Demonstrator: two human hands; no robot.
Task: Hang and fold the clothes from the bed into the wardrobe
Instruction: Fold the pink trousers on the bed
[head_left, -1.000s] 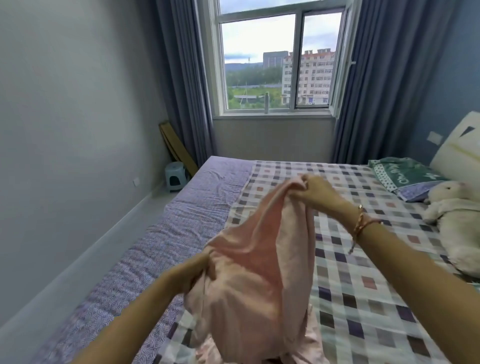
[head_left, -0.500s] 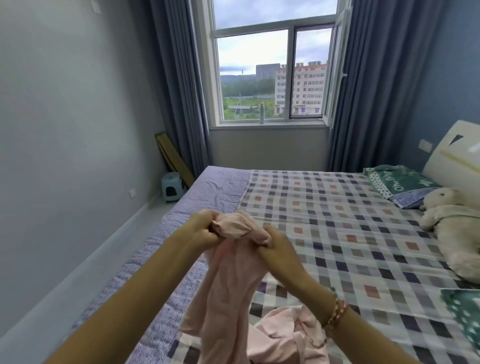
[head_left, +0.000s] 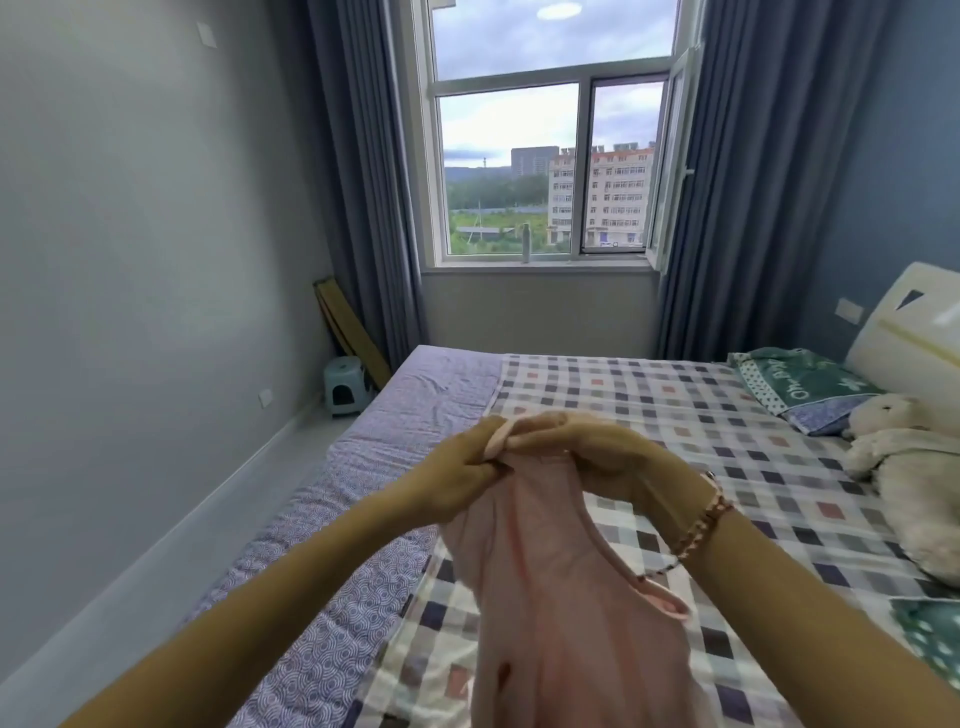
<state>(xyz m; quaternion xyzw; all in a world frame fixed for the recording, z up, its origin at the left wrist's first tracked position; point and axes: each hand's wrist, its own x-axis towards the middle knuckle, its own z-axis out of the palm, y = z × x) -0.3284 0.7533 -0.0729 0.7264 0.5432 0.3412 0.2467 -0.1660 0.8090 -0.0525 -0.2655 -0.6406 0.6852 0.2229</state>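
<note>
Left hand (head_left: 457, 480) and right hand (head_left: 597, 462), fingers tight on pink garment (head_left: 561, 597) edge; pillow (head_left: 800, 384) lettering "Oh-"

My left grip (head_left: 457, 473) and my right grip (head_left: 587, 457) meet side by side above the bed (head_left: 675, 410). Both pinch the top edge of the garment (head_left: 561, 597), which hangs below them toward me. Well to the right of my right grip a plush toy (head_left: 914, 467) lies on the bed, a pillow (head_left: 800, 384) just behind it. Beyond and left of my left grip a stool (head_left: 345, 384) stands on the floor beside the bed. Straight beyond both grips is the window (head_left: 545, 171), with a bottle (head_left: 526, 243) on its sill.
</note>
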